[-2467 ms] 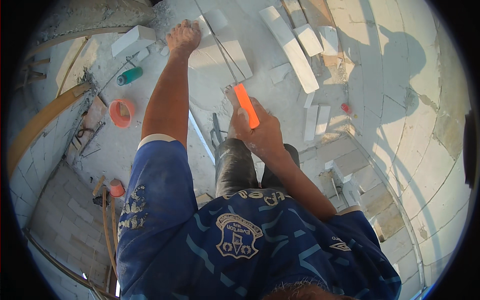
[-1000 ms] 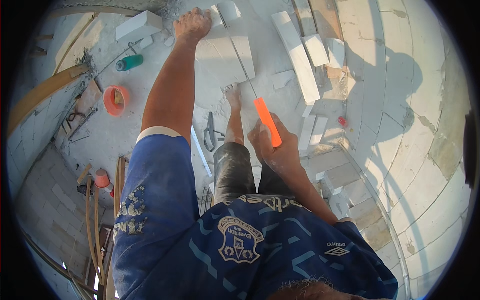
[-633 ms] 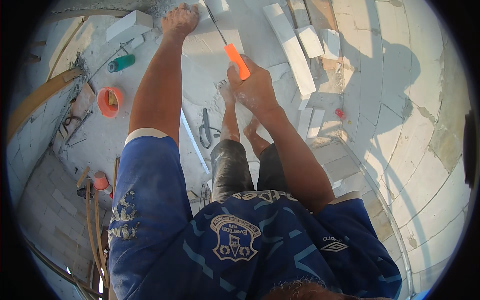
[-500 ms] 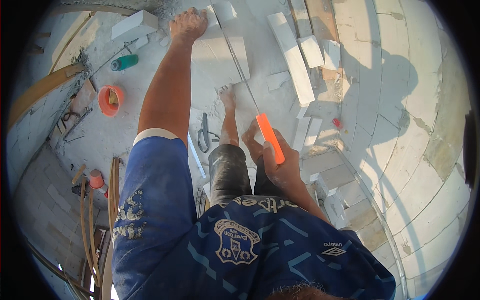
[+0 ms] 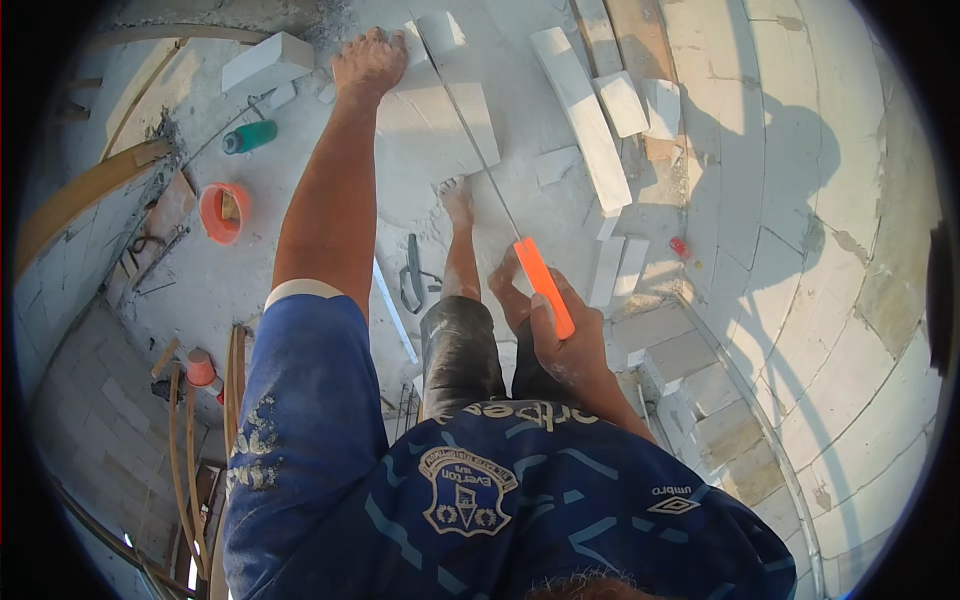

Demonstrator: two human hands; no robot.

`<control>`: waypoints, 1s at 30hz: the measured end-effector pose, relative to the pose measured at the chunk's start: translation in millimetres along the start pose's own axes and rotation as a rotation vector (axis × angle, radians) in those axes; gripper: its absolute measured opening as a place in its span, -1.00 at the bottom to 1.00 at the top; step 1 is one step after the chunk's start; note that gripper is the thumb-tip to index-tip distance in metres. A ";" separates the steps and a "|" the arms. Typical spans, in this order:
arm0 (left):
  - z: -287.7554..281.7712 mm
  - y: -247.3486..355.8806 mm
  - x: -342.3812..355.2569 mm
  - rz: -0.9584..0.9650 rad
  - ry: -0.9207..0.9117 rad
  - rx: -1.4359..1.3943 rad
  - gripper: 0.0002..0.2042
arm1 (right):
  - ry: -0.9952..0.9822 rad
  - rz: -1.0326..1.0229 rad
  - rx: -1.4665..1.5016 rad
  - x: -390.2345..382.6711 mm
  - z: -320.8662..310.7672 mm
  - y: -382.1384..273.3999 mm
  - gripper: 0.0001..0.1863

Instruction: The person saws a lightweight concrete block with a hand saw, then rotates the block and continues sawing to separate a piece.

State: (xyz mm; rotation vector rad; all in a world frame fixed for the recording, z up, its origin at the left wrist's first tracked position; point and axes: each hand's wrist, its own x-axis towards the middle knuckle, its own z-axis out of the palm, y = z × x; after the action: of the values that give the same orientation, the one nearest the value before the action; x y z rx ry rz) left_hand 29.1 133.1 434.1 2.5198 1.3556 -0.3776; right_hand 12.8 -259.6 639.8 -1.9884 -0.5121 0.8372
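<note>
My right hand [image 5: 577, 335] is closed around the orange handle [image 5: 545, 288] of a handsaw. Its long thin blade [image 5: 470, 135] slants away from me across a large pale block [image 5: 445, 128] on the floor. With the arm stretched far forward, my left hand [image 5: 370, 64] bears down on the block's far left part, fingers bent over it; the fingertips are hard to make out. A smaller pale piece [image 5: 441, 32] lies beyond the blade. My bare foot [image 5: 456, 198] is at the block's near edge. How deep the blade sits cannot be made out.
Left of my arm are a pale block [image 5: 267, 62], a green bottle [image 5: 250, 137] and an orange bucket [image 5: 222, 212]. A long pale block [image 5: 582, 115] and several offcuts lie to the right, before a block wall [image 5: 830, 250]. A dark strap-like item [image 5: 411, 275] lies near my legs.
My right hand and the saw handle have come slightly nearer to me. My left hand stays on the block. The whole view has shifted a little.
</note>
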 end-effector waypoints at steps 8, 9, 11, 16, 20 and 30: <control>-4.8 -3.8 -1.2 0.045 0.003 -0.073 -0.39 | -0.143 0.198 -0.154 109.0 45.1 -13.4 -0.45; -5.7 -3.3 0.6 0.044 -0.031 -0.032 -0.38 | -0.093 0.172 -0.096 86.7 45.4 -3.5 -0.46; -6.2 -1.7 1.3 0.001 0.007 -0.016 -0.38 | -0.006 0.127 0.020 14.4 21.7 2.7 -0.55; 0.3 0.3 -1.9 0.006 0.006 0.006 -0.38 | -0.119 0.180 0.011 35.9 6.7 -12.3 -0.56; -1.4 -5.1 0.6 0.001 0.044 0.025 -0.38 | -0.181 0.137 -0.160 143.2 51.2 -27.7 -0.61; 4.3 -3.7 -5.9 0.021 0.023 0.009 -0.37 | -0.151 0.225 -0.002 38.9 3.7 -13.2 -0.49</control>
State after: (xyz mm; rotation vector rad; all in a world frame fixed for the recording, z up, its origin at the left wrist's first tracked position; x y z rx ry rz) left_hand 22.4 129.0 431.7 2.5512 1.3371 -0.3527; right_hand 36.4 -226.0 635.8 -2.0186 -0.3787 1.1327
